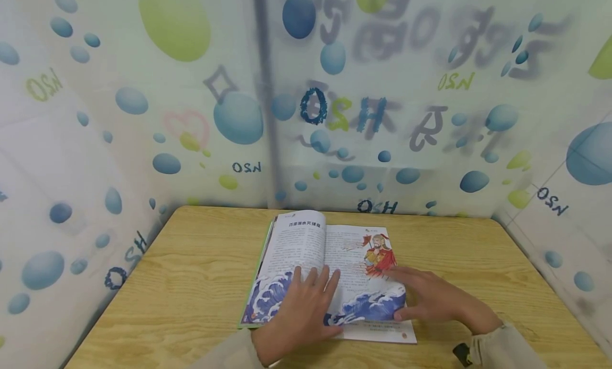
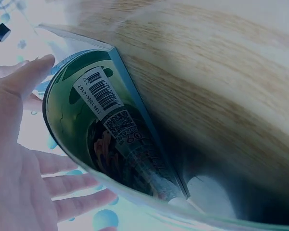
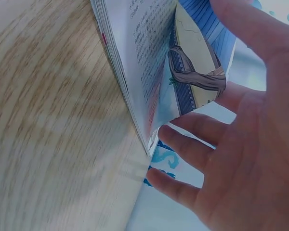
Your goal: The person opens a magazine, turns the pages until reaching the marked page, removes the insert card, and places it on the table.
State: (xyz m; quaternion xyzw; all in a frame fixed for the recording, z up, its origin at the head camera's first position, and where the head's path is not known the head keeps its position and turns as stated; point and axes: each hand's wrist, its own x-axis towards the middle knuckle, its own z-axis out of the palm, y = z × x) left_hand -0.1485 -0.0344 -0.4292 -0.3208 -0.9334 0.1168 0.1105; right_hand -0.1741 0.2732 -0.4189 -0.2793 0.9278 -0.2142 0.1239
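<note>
An open magazine (image 1: pixel 349 257) lies on the wooden table, with printed text, blue waves and a red-robed figure on its pages. My left hand (image 1: pixel 306 310) is laid over the lower middle of it, straight fingers spread and the thumb by the near edge. In the left wrist view, a green cover (image 2: pixel 67 115) with a barcode curves up beside that hand. At the right edge, my right hand (image 1: pixel 432 297) pinches a page (image 3: pixel 197 72) between thumb and fingers, its illustrated underside showing in the right wrist view. Another page shows beneath it along the near edge.
The wood-grain table (image 1: pixel 196 263) extends on both sides of the magazine. Behind it and at the sides stands a pale curtain (image 1: pixel 215 146) printed with blue and green drops. A dark strap end (image 1: pixel 462 354) is by the right sleeve.
</note>
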